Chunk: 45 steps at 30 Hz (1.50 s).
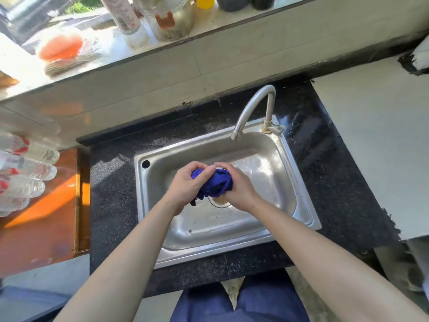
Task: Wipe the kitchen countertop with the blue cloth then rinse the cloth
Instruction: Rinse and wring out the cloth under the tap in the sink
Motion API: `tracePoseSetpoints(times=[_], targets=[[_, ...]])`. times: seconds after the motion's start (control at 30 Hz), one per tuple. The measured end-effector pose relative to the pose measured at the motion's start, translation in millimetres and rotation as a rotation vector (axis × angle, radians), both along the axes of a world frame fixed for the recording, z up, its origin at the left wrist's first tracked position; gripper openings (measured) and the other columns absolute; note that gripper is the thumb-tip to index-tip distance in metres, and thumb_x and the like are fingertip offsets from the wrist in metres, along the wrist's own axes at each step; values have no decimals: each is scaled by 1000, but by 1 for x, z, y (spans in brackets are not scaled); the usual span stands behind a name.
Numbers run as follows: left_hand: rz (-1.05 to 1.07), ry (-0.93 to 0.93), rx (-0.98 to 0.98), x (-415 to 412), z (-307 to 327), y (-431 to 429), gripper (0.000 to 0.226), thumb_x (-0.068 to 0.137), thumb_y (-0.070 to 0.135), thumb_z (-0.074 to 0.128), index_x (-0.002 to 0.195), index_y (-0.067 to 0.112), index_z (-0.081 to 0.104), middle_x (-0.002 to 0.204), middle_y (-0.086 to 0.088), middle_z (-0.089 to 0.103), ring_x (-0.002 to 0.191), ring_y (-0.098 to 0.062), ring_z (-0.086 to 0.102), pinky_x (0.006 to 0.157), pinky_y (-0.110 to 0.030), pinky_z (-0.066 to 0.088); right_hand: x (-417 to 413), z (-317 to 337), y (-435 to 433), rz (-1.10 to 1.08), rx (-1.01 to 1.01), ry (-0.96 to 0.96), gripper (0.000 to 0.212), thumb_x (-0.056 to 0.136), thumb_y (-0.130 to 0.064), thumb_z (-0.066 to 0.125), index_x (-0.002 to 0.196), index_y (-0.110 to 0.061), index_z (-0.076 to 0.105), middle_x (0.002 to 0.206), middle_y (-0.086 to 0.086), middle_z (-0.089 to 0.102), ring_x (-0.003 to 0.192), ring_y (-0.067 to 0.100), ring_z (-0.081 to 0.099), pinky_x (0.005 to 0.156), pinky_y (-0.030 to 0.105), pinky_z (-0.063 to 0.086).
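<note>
The blue cloth [217,184] is bunched up between both hands, held above the middle of the steel sink [299,182], just over the drain [220,202]. My left hand [188,185] grips its left side with the thumb on top. My right hand [239,187] clasps its right side. The curved faucet [255,105] stands at the sink's back right; its spout ends behind and to the right of the hands, and no water stream shows. Black speckled countertop [111,182] surrounds the sink.
Several clear plastic bottles [25,170] lie at the left over an orange surface [41,224]. A sill [144,49] behind holds jars, a bottle and an orange lid. A pale board [380,140] covers the counter at the right.
</note>
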State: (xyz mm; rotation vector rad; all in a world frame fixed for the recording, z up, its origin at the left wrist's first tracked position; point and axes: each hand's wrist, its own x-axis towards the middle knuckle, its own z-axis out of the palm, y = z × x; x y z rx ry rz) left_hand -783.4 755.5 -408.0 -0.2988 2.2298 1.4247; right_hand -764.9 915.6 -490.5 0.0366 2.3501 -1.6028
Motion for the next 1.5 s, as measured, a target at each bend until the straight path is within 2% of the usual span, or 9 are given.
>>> tracePoseSetpoints(times=[0.1, 0.2, 0.37, 0.53, 0.73, 0.9, 1.3, 1.4, 1.5], targets=[[11, -37, 91, 2, 1, -19, 28, 90, 37, 74, 110, 23, 61, 92, -5, 73, 61, -27, 69, 37, -24, 36, 0, 11, 0, 32, 67, 68, 62, 67, -29, 76, 125, -27, 57, 114, 3, 59, 106, 14, 53, 84, 13, 38], [193, -62, 244, 8, -8, -25, 54, 76, 31, 85, 120, 20, 56, 100, -7, 72, 65, -25, 65, 42, -25, 39, 3, 23, -3, 32, 39, 1, 45, 72, -25, 70, 115, -24, 58, 112, 6, 54, 99, 12, 52, 83, 9, 39], [315, -96, 442, 12, -13, -24, 41, 83, 28, 78, 113, 2, 65, 85, -12, 63, 62, -19, 44, 47, -23, 31, 10, 45, -21, -267, -412, -247, 17, 93, -27, 52, 95, -15, 64, 95, 2, 63, 88, 16, 60, 84, 39, 54], [431, -265, 418, 10, -9, -12, 51, 92, 62, 56, 112, 16, 62, 104, -10, 75, 89, -28, 73, 79, -50, 61, 18, 43, -40, -370, -240, -198, 20, 104, -27, 46, 101, -14, 61, 100, 2, 66, 90, 14, 59, 88, 33, 50], [479, 19, 159, 17, -8, 1, 54, 89, 59, 63, 62, 18, 41, 57, 4, 41, 60, -18, 40, 59, -32, 38, 17, 51, -63, -456, -219, -239, 40, 98, -49, 50, 78, -15, 57, 74, -3, 60, 72, 14, 56, 70, 33, 48], [462, 129, 59, 19, -16, -2, 60, 92, 50, 63, 55, 20, 26, 53, 4, 25, 58, -20, 27, 57, -35, 28, 10, 48, -69, -550, -83, -220, 36, 82, -23, 59, 51, -18, 40, 52, -3, 41, 59, 19, 41, 60, 35, 39], [282, 170, 34, 6, -12, 2, 54, 100, 38, 54, 56, 20, 26, 53, 8, 25, 54, -15, 25, 56, -32, 24, -6, 52, -35, -316, -41, -142, 40, 85, -17, 62, 53, -20, 39, 50, -9, 39, 55, 14, 36, 58, 32, 33], [132, 66, 54, 0, -12, -19, 49, 98, 49, 57, 60, 21, 43, 56, 1, 41, 53, -18, 39, 51, -29, 32, -4, 55, -15, -180, 71, -71, 33, 92, -47, 61, 77, -18, 57, 75, 0, 62, 70, 17, 55, 70, 32, 45], [-58, -192, 141, -6, -8, -44, 33, 93, 44, 66, 76, 18, 55, 66, -8, 56, 52, -21, 57, 50, -28, 38, 4, 56, 4, 71, 210, 1, 29, 92, -50, 57, 109, -27, 55, 104, -2, 52, 84, 10, 54, 80, 30, 47]])
